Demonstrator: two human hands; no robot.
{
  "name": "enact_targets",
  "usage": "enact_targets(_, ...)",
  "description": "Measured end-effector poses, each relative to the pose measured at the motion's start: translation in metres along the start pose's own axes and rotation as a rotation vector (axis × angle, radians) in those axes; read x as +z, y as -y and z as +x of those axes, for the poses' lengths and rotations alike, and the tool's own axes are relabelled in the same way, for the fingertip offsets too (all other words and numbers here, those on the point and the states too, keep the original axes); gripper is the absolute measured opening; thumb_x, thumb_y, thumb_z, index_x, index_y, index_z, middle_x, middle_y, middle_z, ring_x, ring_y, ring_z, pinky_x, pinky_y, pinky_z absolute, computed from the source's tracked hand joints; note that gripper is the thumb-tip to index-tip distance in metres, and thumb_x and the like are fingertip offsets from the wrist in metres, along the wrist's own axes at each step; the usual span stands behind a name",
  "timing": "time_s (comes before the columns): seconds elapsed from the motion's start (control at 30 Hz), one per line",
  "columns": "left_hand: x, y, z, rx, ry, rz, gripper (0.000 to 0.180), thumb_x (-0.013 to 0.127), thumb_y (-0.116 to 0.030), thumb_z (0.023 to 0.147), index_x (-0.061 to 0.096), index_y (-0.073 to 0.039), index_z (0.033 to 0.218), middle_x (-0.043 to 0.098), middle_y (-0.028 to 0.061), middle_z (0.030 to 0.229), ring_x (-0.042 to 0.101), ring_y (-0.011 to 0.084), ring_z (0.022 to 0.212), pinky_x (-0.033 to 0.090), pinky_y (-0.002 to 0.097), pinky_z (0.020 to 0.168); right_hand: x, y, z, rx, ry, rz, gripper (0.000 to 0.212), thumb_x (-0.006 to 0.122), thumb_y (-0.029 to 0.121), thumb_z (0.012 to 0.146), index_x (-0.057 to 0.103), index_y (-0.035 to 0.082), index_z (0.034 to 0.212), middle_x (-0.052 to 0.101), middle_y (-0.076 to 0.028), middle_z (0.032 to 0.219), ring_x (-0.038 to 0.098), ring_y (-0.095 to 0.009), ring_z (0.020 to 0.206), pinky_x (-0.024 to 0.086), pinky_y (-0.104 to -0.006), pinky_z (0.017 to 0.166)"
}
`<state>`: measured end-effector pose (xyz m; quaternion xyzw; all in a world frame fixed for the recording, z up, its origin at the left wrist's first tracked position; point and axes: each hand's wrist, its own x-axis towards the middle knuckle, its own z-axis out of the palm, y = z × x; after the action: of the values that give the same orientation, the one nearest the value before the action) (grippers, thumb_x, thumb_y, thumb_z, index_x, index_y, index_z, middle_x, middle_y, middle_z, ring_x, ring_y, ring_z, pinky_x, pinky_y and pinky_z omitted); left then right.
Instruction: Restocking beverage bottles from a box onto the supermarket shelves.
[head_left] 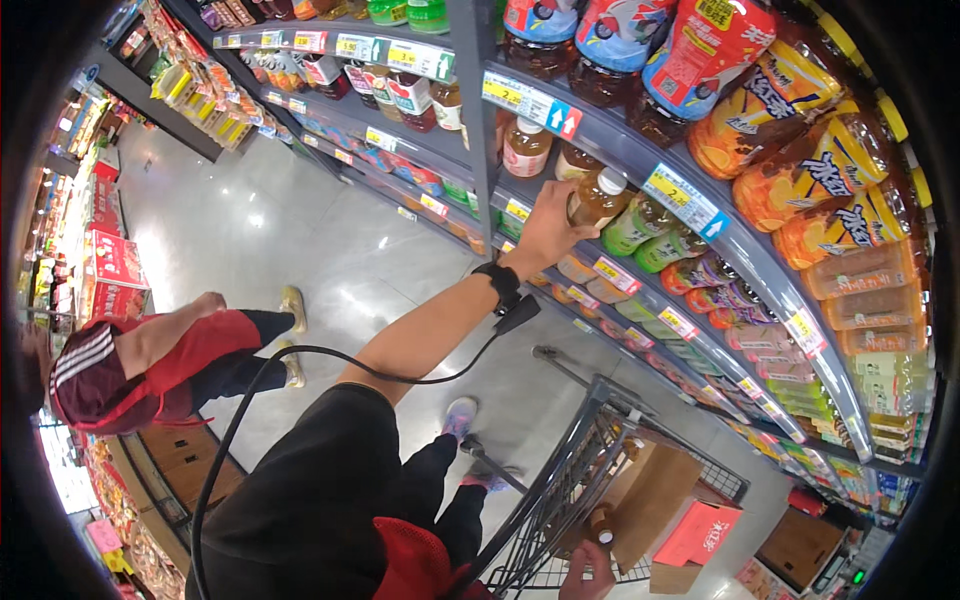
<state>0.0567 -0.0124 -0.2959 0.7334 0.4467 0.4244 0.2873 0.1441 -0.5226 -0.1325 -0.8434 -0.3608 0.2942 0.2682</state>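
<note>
My left hand (552, 228), with a dark watch strap on its wrist, is wrapped round a bottle of amber drink (597, 203) with a white cap. The bottle tilts at the front of a shelf level, between a white-capped bottle with a pink label (526, 148) and green-labelled bottles (630, 228). Low in the view, my right hand (588, 575) is beside the shopping cart, its visible fingers apart. Just beyond its fingertips is a dark bottle with a pale cap (602, 524), by an open cardboard box (655, 495). I cannot tell whether they touch.
Large orange-labelled bottles (800, 180) fill the level above, behind a price rail (690, 200). The shopping cart (535, 520) stands at my right, with a red carton (697, 530) near the box. A black cable (325, 350) crosses my left arm. Another person (160, 365) is at my left.
</note>
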Motion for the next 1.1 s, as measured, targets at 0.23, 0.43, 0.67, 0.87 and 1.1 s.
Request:
enact_targets(0.23,-0.037,0.043,0.009,-0.336,-0.211,-0.728,0.082,0.065,0.003,0.077,0.026,0.003,0.149,0.036,0.0165,0.153,0.041,0.0252,0.137,0.035,0.0348,0.112,-0.002,0.0,0.005,0.021,-0.008,-0.042,0.019,0.064,0.016,0.096,0.068,-0.001,0.105,0.07,-0.016,0.102,0.067,-0.029,0.092,0.053,-0.0379,0.084)
enact_targets(0.43,-0.034,0.05,0.039,-0.384,-0.126,-0.932,0.086,0.059,0.008,0.082,0.015,0.0,0.155,0.041,0.011,0.145,0.044,0.0203,0.131,0.043,0.0292,0.099,0.002,-0.005,0.009,0.064,0.013,-0.102,0.018,0.064,0.014,0.096,0.068,-0.001,0.105,0.071,-0.016,0.098,0.068,-0.028,0.093,0.053,-0.0377,0.085)
enact_targets(0.67,-0.02,0.044,0.053,-0.383,-0.221,-0.883,0.071,0.054,0.011,0.077,0.034,0.0,0.145,0.052,0.0074,0.127,0.05,0.0147,0.111,0.041,0.0267,0.093,0.001,-0.02,0.006,0.132,0.023,-0.118,0.022,0.063,0.015,0.096,0.068,-0.001,0.11,0.072,-0.017,0.102,0.068,-0.028,0.096,0.052,-0.0375,0.087)
enact_targets(0.87,-0.022,0.047,0.048,-0.392,-0.172,-0.954,0.062,0.052,0.011,0.077,0.044,0.0,0.138,0.054,0.0022,0.121,0.052,0.0099,0.103,0.042,0.0206,0.082,0.003,-0.026,-0.002,0.171,0.024,-0.094,0.024,0.062,0.017,0.097,0.068,-0.002,0.111,0.071,-0.018,0.104,0.067,-0.028,0.099,0.051,-0.0382,0.089)
enact_targets(1.1,-0.015,0.037,0.046,-0.36,-0.185,-0.938,0.068,0.048,0.015,0.075,0.038,0.002,0.141,0.052,0.0107,0.138,0.048,0.02,0.13,0.039,0.0296,0.103,0.001,-0.028,-0.009,0.15,0.021,-0.108,0.023,0.061,0.015,0.097,0.067,-0.002,0.11,0.07,-0.018,0.107,0.067,-0.029,0.099,0.051,-0.0382,0.089)
